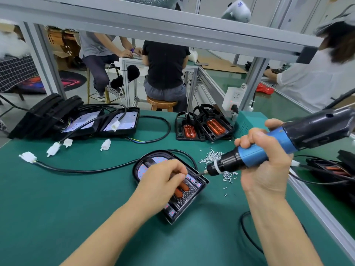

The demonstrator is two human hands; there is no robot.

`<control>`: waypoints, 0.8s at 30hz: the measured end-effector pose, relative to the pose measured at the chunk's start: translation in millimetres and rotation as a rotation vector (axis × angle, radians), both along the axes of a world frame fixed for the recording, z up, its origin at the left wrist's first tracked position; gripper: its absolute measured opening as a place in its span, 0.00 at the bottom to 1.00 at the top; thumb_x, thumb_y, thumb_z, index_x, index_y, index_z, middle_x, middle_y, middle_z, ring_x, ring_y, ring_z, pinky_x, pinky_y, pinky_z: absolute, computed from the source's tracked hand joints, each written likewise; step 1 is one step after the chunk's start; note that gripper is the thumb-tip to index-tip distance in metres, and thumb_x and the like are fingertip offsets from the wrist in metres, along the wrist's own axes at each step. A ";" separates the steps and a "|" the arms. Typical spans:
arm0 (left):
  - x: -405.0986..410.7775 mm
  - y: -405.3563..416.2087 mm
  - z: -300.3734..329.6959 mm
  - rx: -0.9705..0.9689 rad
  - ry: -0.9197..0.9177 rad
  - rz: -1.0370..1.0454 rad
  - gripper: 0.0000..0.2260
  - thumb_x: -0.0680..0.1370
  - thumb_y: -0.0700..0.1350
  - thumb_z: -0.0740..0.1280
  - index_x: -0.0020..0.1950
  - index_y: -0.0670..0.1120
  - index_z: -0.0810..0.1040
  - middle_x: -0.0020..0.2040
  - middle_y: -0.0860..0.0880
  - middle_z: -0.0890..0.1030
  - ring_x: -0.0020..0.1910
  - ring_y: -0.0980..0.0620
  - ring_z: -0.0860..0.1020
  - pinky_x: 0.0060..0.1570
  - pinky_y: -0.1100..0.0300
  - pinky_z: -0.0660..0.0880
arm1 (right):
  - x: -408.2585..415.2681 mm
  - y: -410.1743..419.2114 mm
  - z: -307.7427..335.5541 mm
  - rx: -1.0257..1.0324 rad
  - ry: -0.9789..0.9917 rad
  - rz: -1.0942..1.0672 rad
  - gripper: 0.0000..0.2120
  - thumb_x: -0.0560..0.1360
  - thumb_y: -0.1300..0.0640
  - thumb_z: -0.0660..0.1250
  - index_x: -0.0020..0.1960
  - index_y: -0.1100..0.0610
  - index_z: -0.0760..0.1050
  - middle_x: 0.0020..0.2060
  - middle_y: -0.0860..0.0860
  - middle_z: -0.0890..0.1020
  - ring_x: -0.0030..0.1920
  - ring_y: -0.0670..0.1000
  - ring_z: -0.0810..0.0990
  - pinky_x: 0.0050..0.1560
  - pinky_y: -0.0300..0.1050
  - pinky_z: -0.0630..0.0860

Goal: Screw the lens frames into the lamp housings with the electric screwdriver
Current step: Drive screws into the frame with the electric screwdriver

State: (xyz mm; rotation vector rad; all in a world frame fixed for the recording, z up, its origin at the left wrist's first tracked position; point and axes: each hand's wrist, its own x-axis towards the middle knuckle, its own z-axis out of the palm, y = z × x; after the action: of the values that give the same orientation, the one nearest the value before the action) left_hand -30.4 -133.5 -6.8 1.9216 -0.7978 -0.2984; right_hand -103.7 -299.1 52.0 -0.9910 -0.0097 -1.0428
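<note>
Green bench mat in front. Left hand rests on black D-shaped lamp housing at mat centre, fingers curled, tips pressing the black lens frame w/ orange lenses seated inside. Right hand wraps tight round blue-and-black electric screwdriver, bit tip at housing's right corner. Pile of small silver screws just beyond the driver nose. Further back: more orange-lens frames at right, stack of black wired housings at left, white connectors on mat nearer.
</note>
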 end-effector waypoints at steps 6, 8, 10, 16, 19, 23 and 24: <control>-4.0 -16.7 -10.0 0.107 -0.268 0.014 0.05 0.78 0.44 0.65 0.45 0.54 0.76 0.41 0.53 0.78 0.44 0.54 0.74 0.50 0.54 0.71 | 0.0 -5.9 -11.3 -0.093 0.032 -0.053 0.13 0.66 0.69 0.61 0.46 0.54 0.70 0.27 0.48 0.73 0.27 0.50 0.73 0.37 0.44 0.75; -2.4 -18.6 -10.5 0.107 -0.265 0.013 0.05 0.77 0.43 0.65 0.46 0.52 0.78 0.40 0.53 0.78 0.43 0.54 0.75 0.50 0.53 0.72 | 1.5 -6.3 -13.6 -0.094 0.041 -0.051 0.14 0.66 0.69 0.62 0.46 0.54 0.70 0.27 0.49 0.73 0.27 0.51 0.73 0.37 0.43 0.75; -1.9 -19.6 -10.1 0.113 -0.268 0.013 0.05 0.77 0.43 0.66 0.46 0.52 0.78 0.40 0.53 0.78 0.43 0.54 0.75 0.49 0.54 0.72 | 2.9 -6.8 -16.0 -0.095 0.051 -0.049 0.14 0.66 0.69 0.62 0.45 0.53 0.71 0.27 0.49 0.74 0.27 0.51 0.73 0.36 0.44 0.76; -1.1 -20.3 -11.4 0.109 -0.264 0.030 0.05 0.77 0.43 0.66 0.45 0.53 0.79 0.41 0.52 0.78 0.42 0.55 0.75 0.48 0.56 0.72 | 5.5 -7.8 -19.7 -0.095 0.065 -0.036 0.13 0.66 0.69 0.63 0.45 0.53 0.71 0.27 0.49 0.74 0.27 0.51 0.74 0.35 0.44 0.76; -1.0 -21.8 -13.4 0.105 -0.261 0.037 0.05 0.77 0.44 0.66 0.45 0.53 0.79 0.42 0.52 0.79 0.43 0.55 0.75 0.49 0.56 0.72 | 5.9 -8.2 -20.4 -0.127 0.071 -0.028 0.14 0.66 0.69 0.63 0.45 0.52 0.72 0.26 0.49 0.75 0.27 0.51 0.74 0.36 0.44 0.76; -0.6 -25.2 -14.4 0.116 -0.274 0.055 0.05 0.77 0.44 0.67 0.45 0.54 0.80 0.43 0.53 0.80 0.45 0.55 0.75 0.49 0.58 0.71 | 6.0 -7.1 -21.1 -0.219 0.068 0.033 0.16 0.66 0.71 0.62 0.46 0.52 0.73 0.28 0.49 0.74 0.28 0.51 0.73 0.36 0.45 0.76; -0.8 -25.6 -13.8 0.098 -0.252 0.059 0.05 0.77 0.43 0.67 0.44 0.53 0.80 0.42 0.53 0.80 0.43 0.55 0.76 0.48 0.58 0.72 | 5.9 -6.8 -21.0 -0.235 0.065 0.049 0.17 0.66 0.72 0.62 0.46 0.52 0.73 0.28 0.49 0.75 0.28 0.51 0.73 0.36 0.45 0.76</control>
State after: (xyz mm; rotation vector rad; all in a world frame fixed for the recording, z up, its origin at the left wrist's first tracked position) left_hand -31.2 -159.1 -20.6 2.0975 -0.9025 -0.0600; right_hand -97.8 -305.9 31.0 -1.2309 -0.1050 -0.9789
